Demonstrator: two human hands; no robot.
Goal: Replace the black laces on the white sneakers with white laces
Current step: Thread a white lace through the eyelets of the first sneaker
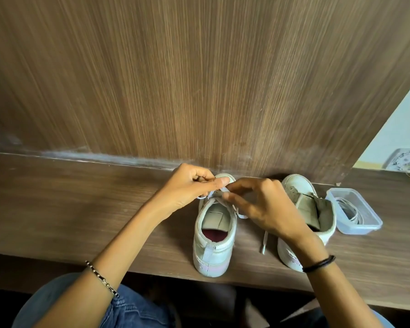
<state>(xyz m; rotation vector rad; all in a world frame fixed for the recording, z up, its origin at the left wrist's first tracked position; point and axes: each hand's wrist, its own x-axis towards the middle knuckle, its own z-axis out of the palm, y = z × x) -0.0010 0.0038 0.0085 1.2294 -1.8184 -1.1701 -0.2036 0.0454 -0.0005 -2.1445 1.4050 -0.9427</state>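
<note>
The sneaker in hand (214, 242) stands at the middle of the worktop (81, 200), heel at the near edge, toe towards the back edge; its long axis runs straight away from the person. The white lace (263, 242) crosses the eyelets at the toe end, directly beneath both hands; one loose end trails over the worktop towards the near edge, between the two shoes. The left hand (194, 185) sits over the toe, fingers curled, its grip pinching the lace under the thumb; the right hand (263, 204) reaches in from the right, wrist raised, thumb and forefinger pinching the lace just beside the left thumb. Both hands are equally near the eyelets. No black lace is visible. The second sneaker (301, 197), to the right, appears unlaced, tongue pulled out; a clear container (365, 227) beyond it, towards the right edge, holds another white lace. Judgement: first shoe mid-lacing, lower eyelets in progress.
</note>
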